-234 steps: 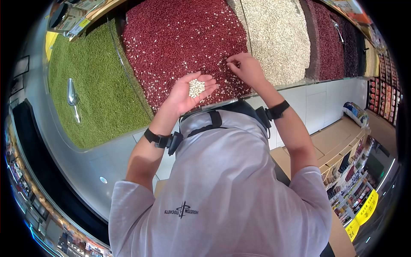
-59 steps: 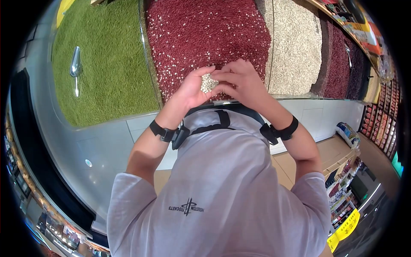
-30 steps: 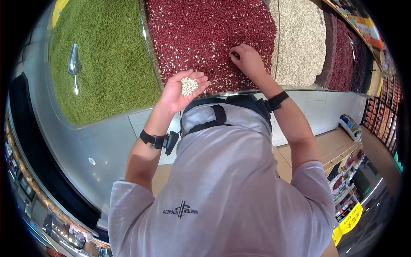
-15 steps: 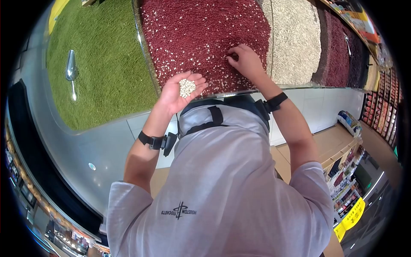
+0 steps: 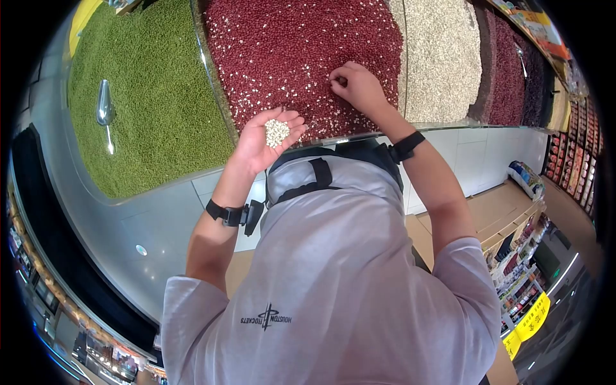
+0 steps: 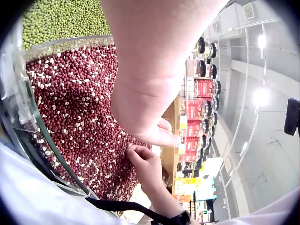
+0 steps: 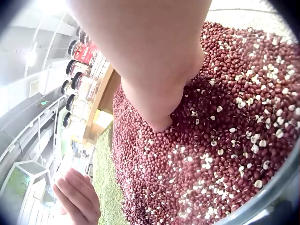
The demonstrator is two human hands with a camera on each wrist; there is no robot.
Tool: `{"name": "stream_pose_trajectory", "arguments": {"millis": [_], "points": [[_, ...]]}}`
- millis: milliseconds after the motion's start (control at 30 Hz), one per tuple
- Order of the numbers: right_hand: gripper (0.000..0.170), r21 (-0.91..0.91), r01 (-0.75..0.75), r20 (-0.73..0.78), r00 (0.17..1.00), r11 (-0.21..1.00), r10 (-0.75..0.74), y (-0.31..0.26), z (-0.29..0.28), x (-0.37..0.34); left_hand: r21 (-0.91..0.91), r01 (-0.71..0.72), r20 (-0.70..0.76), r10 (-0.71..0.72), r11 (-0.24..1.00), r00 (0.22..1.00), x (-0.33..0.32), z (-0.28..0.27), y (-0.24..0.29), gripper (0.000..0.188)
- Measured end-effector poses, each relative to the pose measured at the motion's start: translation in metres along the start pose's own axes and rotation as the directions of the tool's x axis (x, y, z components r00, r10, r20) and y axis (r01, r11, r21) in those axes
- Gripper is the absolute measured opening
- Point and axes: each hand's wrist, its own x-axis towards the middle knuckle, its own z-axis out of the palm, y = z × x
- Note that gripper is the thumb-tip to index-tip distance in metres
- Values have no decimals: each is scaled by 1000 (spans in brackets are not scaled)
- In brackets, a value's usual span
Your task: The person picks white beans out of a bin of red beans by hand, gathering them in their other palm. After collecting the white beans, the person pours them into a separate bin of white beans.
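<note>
Along the front part of the red bean bin: I have both hands over the small red beans (image 5: 289,58), well apart from each other.
White kernels (image 5: 276,133): one heap sits in my left palm; others lie scattered among the red beans.
Left hand (image 5: 258,145): palm up, fingers extended and relaxed, carrying the heap near the bin's front edge.
Right hand (image 5: 360,88): fingers curled toward the thumb, low over the red beans; I cannot tell whether they pinch anything.
Adjoining bins: green mung beans (image 5: 154,96) on my left, past a clear divider (image 5: 204,54); pale grain (image 5: 443,64) on my right.
Metal scoop (image 5: 103,102): lies on the mung beans.
Wrists: each bears a black strap (image 5: 221,210).
Dark-lidded jars (image 6: 196,108): stand in rows beyond the bin, seen from both wrists.
</note>
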Motion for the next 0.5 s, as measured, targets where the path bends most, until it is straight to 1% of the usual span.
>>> {"name": "stream_pose_trajectory", "arguments": {"millis": [33,67,133,267,333,467,500], "points": [[12,54,-30,30,999,998,29,0,-3,0,-5,7,10,-7,1000,1000,0,0,0,26],[12,53,-29,32,999,998,27,2,-7,-1,-8,7,10,-7,1000,1000,-1,0,0,26],[13,16,-50,15,999,999,50,7,-14,-3,-17,2,-21,-2,1000,1000,-2,2,1,26],[15,-11,-60,31,998,998,60,10,-21,-4,-6,-13,-41,12,1000,999,1,-4,1,30],[16,-19,8,14,1000,1000,-7,5,-18,-2,-7,-5,-34,5,1000,999,3,-5,1,31],[17,-31,11,40,999,999,-9,-3,-12,1,-20,1,-20,-2,1000,1000,2,-4,0,31],[17,-65,53,19,998,996,-52,-3,-8,2,-25,0,-17,-1,1000,1000,0,-2,1,28]]}}
